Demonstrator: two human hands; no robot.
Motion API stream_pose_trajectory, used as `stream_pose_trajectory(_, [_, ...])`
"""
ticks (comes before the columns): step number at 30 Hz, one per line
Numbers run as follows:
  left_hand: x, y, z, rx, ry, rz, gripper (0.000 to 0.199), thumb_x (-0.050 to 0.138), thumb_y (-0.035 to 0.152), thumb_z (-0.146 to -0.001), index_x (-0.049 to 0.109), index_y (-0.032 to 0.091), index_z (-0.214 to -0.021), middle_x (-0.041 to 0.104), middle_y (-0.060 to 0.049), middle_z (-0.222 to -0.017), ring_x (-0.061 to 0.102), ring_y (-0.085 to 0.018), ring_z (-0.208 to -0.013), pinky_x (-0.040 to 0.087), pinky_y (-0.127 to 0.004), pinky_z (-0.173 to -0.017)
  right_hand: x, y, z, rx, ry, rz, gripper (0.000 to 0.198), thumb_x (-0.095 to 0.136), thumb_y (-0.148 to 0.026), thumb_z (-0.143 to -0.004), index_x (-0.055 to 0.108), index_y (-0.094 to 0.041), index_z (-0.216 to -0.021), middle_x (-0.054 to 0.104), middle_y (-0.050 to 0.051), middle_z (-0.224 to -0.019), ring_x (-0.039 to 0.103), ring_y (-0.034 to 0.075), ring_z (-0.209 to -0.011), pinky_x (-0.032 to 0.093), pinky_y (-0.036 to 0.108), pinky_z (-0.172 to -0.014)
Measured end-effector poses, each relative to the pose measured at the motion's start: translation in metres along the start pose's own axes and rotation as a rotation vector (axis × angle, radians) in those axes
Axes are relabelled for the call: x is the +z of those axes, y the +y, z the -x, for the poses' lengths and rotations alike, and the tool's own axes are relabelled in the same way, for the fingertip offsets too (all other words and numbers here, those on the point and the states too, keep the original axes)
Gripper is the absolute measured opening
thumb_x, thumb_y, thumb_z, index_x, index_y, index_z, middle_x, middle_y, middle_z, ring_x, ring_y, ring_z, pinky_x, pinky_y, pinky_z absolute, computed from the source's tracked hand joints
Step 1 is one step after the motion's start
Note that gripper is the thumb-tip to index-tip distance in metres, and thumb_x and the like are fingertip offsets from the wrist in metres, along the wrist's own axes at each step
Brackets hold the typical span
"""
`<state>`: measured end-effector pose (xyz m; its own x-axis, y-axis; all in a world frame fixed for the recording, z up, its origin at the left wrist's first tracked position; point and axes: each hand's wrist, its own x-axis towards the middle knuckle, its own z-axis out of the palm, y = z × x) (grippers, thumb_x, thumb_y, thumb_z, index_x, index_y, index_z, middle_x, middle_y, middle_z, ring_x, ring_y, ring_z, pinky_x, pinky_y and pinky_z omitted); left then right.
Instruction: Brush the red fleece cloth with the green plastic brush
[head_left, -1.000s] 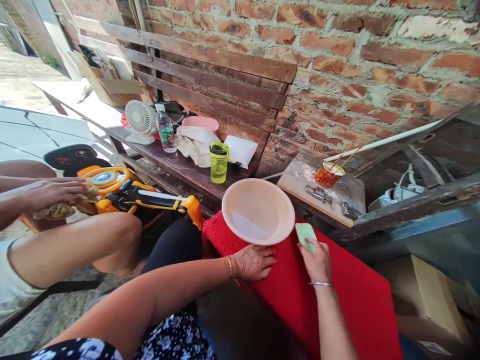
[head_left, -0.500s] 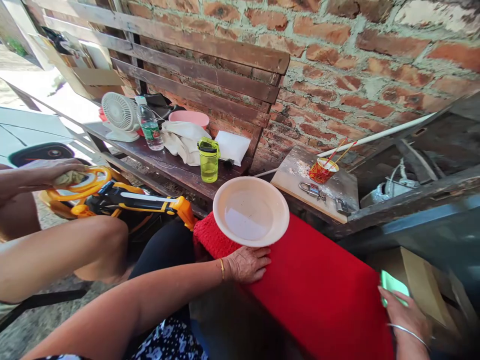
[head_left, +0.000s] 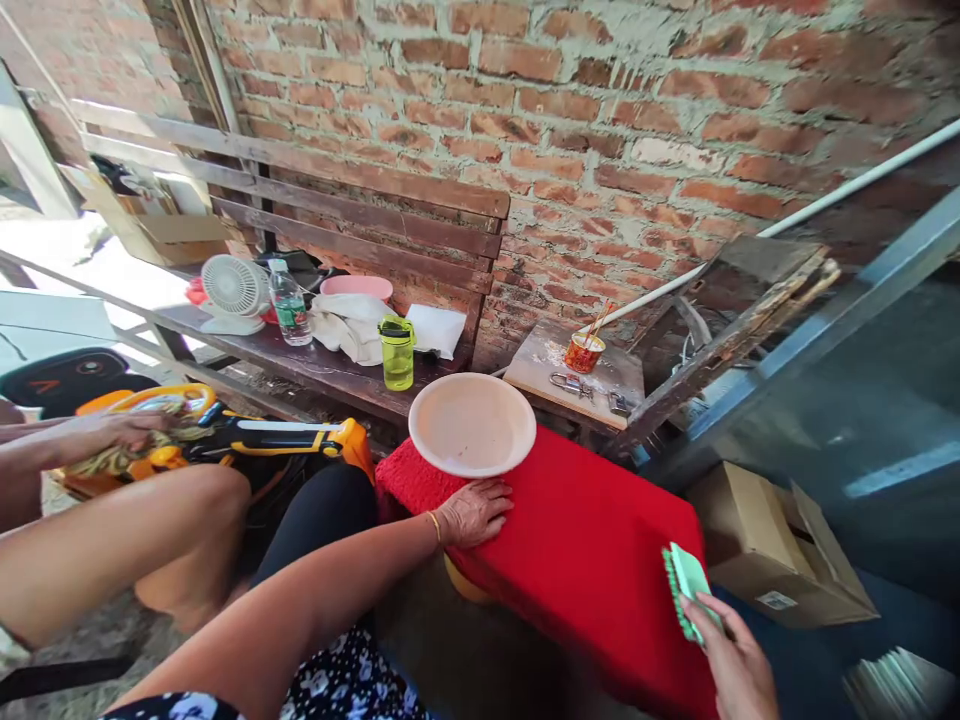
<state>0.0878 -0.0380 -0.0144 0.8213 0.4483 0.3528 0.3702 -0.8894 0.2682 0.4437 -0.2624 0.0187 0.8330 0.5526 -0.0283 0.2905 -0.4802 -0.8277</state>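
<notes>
My left hand [head_left: 474, 512] lies flat on a red cloth [head_left: 581, 545] spread over a small table, its fingers stretched out just below a pale plastic basin [head_left: 431, 455]. The basin stands on the cloth's far left part and looks to hold some water. At the cloth's right end my right hand [head_left: 733, 655] grips a mint-green scrub brush [head_left: 691, 578]. The bristles face left, and the brush is tilted. Whether they touch the cloth I cannot tell.
Left of me, another person's hand [head_left: 127, 435] holds a rag over a yellow ride-on toy [head_left: 169, 460]. A wooden bench [head_left: 345, 385] bears a fan, a water bottle and a green cup [head_left: 397, 355]. A cardboard box [head_left: 757, 550] stands at right.
My right hand has brought the brush from beyond the cloth's right edge in over its right end. My left hand stays flat by the basin. The whole view has shifted.
</notes>
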Motion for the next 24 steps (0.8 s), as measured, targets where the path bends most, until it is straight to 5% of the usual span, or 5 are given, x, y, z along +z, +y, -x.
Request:
stream_pose_trajectory(4, [0.001, -0.001, 0.001, -0.011, -0.002, -0.035, 0.03, 0.054, 0.027, -0.091, 0.067, 0.02, -0.117, 0.062, -0.009, -0.131, 0.054, -0.025, -0.127, 0.041, -0.04, -0.111, 0.017, -0.015, 0.018, -0.093, -0.202, 0.113, 0.06, 0.067, -0.069, -0.051, 0.073, -0.022, -0.088, 0.071, 0.008, -0.086, 0.066, 0.031, -0.085, 0.051, 0.04, -0.078])
stream_pose_trajectory(12, [-0.002, 0.003, 0.002, -0.006, 0.009, -0.054, 0.029, 0.055, 0.026, -0.09, 0.067, 0.019, -0.116, 0.063, -0.009, -0.13, 0.054, -0.025, -0.127, 0.042, -0.041, -0.109, 0.027, 0.003, 0.025, -0.309, -0.25, 0.234, 0.065, 0.057, -0.076, -0.059, 0.07, -0.024, -0.095, 0.066, 0.009, -0.09, 0.063, 0.031, -0.093, 0.049, 0.044, -0.09])
stream_pose_trajectory(19, [-0.001, 0.002, 0.0, -0.011, -0.026, -0.044, 0.031, 0.054, 0.028, -0.091, 0.065, 0.019, -0.119, 0.061, -0.009, -0.133, 0.053, -0.023, -0.128, 0.039, -0.039, -0.112, 0.027, 0.012, 0.015, -0.296, -0.268, 0.315, 0.066, 0.055, -0.075, -0.063, 0.067, -0.027, -0.106, 0.066, 0.008, -0.093, 0.064, 0.03, -0.092, 0.05, 0.044, -0.087])
stream_pose_trajectory(24, [0.003, 0.0, -0.001, -0.015, -0.025, -0.03, 0.031, 0.054, 0.031, -0.092, 0.065, 0.018, -0.118, 0.061, -0.009, -0.132, 0.053, -0.023, -0.127, 0.036, -0.037, -0.113, 0.039, -0.019, 0.01, -0.191, -0.217, 0.348, 0.074, 0.051, -0.082, -0.062, 0.068, -0.024, -0.106, 0.064, 0.01, -0.087, 0.062, 0.032, -0.084, 0.05, 0.044, -0.075])
